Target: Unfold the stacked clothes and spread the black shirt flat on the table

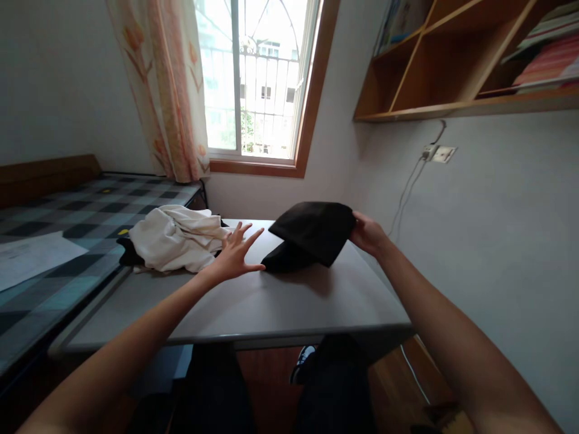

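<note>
A black folded piece of cloth (312,232), perhaps a garment, is on the far right part of the table, its upper layer lifted off the lower one. My right hand (368,234) grips its right edge, fingers partly hidden behind the fabric. To its left, my left hand (235,256) is open with fingers spread, and the thumb tip reaches the cloth's lower left corner; whether they touch I cannot tell. Beyond my left wrist lies a crumpled pile of white clothing (176,238), with some black fabric (130,252) showing under its left side.
The light grey table (271,313) stands against the right wall. On the left is a bed with a checked sheet (40,211) and a paper (36,259). Wooden shelves (452,66) and a socket with cords (436,152) are on the right wall. My legs are under the table.
</note>
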Motion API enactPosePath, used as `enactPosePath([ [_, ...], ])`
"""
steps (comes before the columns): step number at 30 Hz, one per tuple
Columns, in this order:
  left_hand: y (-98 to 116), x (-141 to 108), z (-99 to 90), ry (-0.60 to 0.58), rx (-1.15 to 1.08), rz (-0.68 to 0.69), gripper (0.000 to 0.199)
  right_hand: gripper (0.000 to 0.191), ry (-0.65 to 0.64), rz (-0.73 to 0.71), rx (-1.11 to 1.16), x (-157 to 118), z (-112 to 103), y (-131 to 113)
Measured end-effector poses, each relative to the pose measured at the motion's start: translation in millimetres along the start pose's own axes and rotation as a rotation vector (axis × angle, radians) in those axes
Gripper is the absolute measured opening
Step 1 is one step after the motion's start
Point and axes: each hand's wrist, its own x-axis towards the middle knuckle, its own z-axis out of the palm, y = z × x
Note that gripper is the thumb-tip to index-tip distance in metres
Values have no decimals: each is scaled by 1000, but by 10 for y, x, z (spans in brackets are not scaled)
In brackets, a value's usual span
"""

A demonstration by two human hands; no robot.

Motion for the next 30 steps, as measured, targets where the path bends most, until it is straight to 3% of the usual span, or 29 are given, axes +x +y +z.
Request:
enactPosePath([
  [2, -31, -12, 65, -86, -35, 2, 82, 19, 71, 157, -216, -71, -208, 240],
  [4, -59, -22, 148, -181, -83, 10, 72, 11, 70, 253, -571, -174, -405, 499],
  [7, -19, -24, 315, -262, -167, 47, 66, 10, 65, 101, -998, -338, -542, 797],
  [9, 66, -11, 455, -280, -221, 102, 68, 17, 47, -96, -1076, -421, -471, 893],
  [12, 220, 32, 693, -300, -261, 182, 72, 32, -171, -367, -988, -499, -172, 932],
  [14, 306, 63, 838, -276, -261, 184, 68, 49, -288, -406, -951, -531, 57, 945],
  [16, 364, 90, 934, -217, -263, 158, 58, 46, -288, -379, -980, -548, 244, 968],
  [18, 391, 114, 958, -169, -282, 130, 43, 27, -237, -342, -1026, -539, 362, 994],
  [20, 375, 145, 910, -141, -324, 83, 31, 13, -184, -329, -1027, -488, 399, 1001],
  [22, 296, 181, 807, -93, -363, -32, 25, 11, -106, -332, -947, -390, 341, 979],
  [26, -84, 198, 518, 203, -320, -386, 34, 21, 246, -298, -692, -132, -123, 915],
  [28, -310, 132, 364, 398, -281, -439, 32, 19, 427, -206, -708, -53, -484, 943],
  [30, -473, 20, 220, 547, -265, -388, 37, 14, 486, -60, -825, -43, -830, 1035],
])
